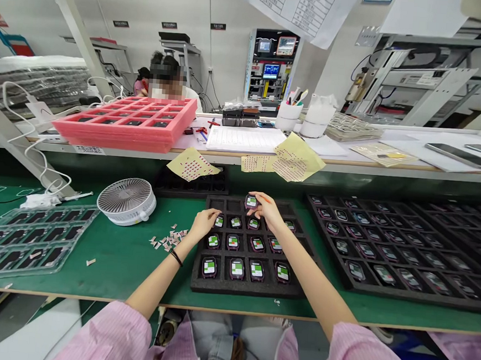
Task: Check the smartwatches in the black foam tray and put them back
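A black foam tray (238,287) lies in front of me, with several lit smartwatch faces in its pockets. Between the fingers of my right hand (268,210) is a small smartwatch (251,202), its lit screen toward me, held over the tray's back row. My left hand (204,225) has its fingers drawn together at the tray's left edge. Its fingertips meet the side of another lit smartwatch (219,221) in the second row; whether they grip it or something small is hidden.
Left of the tray are small paper pieces (169,240), a white fan (126,201) and a clear blister tray (57,264). More watches fill a black tray (343,282) at right. A shelf edge (142,153) crosses behind, bearing a pink foam tray (119,137). Beyond it sits a person.
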`<act>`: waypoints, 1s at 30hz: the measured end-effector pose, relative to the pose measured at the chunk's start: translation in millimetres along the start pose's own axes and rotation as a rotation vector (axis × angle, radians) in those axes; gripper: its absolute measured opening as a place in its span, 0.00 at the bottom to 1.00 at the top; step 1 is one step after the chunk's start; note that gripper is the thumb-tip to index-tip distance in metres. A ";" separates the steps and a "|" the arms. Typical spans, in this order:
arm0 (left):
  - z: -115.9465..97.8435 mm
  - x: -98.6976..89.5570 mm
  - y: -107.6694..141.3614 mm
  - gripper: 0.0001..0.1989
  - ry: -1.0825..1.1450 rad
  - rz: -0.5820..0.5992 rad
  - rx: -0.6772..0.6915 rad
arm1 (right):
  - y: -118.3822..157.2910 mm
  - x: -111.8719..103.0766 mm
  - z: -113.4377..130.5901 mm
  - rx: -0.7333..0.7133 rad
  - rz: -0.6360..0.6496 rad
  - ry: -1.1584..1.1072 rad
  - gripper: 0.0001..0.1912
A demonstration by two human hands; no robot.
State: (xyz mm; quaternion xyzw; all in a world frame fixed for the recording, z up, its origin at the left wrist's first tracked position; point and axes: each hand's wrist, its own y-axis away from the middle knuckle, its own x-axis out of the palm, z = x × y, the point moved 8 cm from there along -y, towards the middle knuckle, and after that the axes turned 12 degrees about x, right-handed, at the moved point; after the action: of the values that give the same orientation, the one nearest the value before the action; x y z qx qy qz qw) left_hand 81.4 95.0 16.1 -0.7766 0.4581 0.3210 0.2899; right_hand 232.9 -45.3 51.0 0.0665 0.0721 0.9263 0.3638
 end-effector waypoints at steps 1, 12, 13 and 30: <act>-1.1 1.5 1.5 0.16 0.022 0.016 0.028 | 1.8 2.1 -0.8 0.006 0.015 -0.047 0.11; 5.5 -0.9 -6.5 0.31 0.552 0.231 0.068 | 16.4 18.1 -13.4 0.091 0.156 -0.147 0.14; 3.3 -4.7 -5.5 0.32 0.595 0.179 0.069 | 18.9 20.8 -13.1 0.087 0.185 -0.147 0.15; -5.9 13.8 28.9 0.25 0.857 -0.163 -0.053 | 37.4 49.0 -28.1 0.048 0.370 -0.084 0.14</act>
State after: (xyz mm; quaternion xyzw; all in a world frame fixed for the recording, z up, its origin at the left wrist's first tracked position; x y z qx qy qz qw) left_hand 62.0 71.5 4.7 -0.8802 0.4661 -0.0427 0.0780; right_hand 167.5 -41.4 33.7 0.1261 0.0656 0.9718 0.1883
